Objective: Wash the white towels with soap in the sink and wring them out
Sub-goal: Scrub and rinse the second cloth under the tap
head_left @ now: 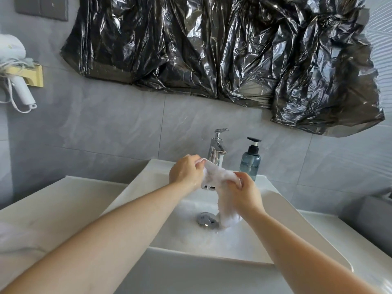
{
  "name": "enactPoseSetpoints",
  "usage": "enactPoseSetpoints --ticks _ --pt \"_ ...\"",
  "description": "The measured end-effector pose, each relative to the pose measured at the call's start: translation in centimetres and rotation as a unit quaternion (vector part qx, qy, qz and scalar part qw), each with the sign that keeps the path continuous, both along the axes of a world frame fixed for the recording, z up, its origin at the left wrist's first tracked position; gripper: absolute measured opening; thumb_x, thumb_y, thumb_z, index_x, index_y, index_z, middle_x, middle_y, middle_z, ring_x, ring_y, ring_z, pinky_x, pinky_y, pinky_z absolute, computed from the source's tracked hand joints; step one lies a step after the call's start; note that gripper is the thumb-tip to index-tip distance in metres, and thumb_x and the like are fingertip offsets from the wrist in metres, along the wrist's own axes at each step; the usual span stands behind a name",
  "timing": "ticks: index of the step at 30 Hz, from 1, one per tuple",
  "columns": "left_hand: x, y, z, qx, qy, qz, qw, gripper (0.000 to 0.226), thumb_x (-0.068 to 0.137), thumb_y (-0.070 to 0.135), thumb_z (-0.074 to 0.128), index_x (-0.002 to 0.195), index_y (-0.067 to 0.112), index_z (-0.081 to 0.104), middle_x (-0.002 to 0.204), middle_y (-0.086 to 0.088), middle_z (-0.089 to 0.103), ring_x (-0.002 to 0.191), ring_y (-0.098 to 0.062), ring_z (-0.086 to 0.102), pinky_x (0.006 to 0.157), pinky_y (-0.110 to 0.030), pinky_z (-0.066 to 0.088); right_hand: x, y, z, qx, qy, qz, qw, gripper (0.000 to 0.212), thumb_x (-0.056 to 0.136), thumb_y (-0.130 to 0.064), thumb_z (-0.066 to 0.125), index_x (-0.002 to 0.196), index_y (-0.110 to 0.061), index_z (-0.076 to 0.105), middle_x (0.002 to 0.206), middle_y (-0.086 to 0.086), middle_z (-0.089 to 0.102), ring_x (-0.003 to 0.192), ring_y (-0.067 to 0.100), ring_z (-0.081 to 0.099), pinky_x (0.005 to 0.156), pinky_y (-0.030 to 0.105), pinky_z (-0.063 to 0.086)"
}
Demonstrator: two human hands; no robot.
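Two hands, left hand (186, 172) and right hand (247, 193), are gripping one soft, soapy white towel (218, 177) above the glossy rectangular sink (161, 234).

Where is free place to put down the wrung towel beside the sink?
The counter left of the sink shows a wide bare patch. Behind the basin it is crowded: faucet, soap bottle, and both hands wringing the towel.

Black plastic sheet (222, 56) on wall — hair dryer (14, 68) left.
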State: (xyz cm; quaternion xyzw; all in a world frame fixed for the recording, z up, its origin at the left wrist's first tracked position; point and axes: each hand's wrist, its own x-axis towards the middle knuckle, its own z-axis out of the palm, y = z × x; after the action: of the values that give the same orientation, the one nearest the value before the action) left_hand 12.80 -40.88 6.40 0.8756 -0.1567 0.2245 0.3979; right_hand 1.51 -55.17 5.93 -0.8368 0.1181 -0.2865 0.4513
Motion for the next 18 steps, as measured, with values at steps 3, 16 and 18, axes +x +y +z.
enactPoseSetpoints --ticks 3,16,18 --pt "0.2 2.0 -0.7 0.06 -0.121 -0.008 0.991 0.024 0.103 0.033 0.056 0.087 0.023 0.071 0.103 0.0 0.067 0.095 -0.032 0.063 0.074 -0.037 0.044 0.2 -0.8 -0.5 -0.056 -0.006 -0.027 0.998 0.023 0.087 -0.02 0.063 0.105 -0.034 0.066 0.089 -0.008 0.068 0.091 0.023 0.066 0.069 0.026 0.049" --pt "-0.6 3.1 -1.7 0.051 0.037 -0.129 0.99 0.065 0.075 0.072 0.068 0.049 0.016 0.047 0.071 0.011 0.054 0.074 -0.026 0.056 0.068 -0.034 0.047 0.9 -1.2 -1.9 -0.21 0.012 -0.061 0.976 0.019 0.072 0.005 0.056 0.075 -0.014 0.055 0.087 0.0 0.05 0.082 0.028 0.051 0.059 0.031 0.033" --pt "-1.3 2.8 -2.3 0.101 0.21 -0.179 0.956 0.068 0.076 0.081 0.062 0.052 0.018 0.056 0.069 0.006 0.059 0.07 -0.023 0.054 0.073 -0.034 0.045 0.8 -0.9 -2.8 -0.226 0.169 0.007 0.959 0.016 0.074 -0.011 0.068 0.085 -0.021 0.062 0.1 0.002 0.055 0.095 0.028 0.058 0.063 0.028 0.042"
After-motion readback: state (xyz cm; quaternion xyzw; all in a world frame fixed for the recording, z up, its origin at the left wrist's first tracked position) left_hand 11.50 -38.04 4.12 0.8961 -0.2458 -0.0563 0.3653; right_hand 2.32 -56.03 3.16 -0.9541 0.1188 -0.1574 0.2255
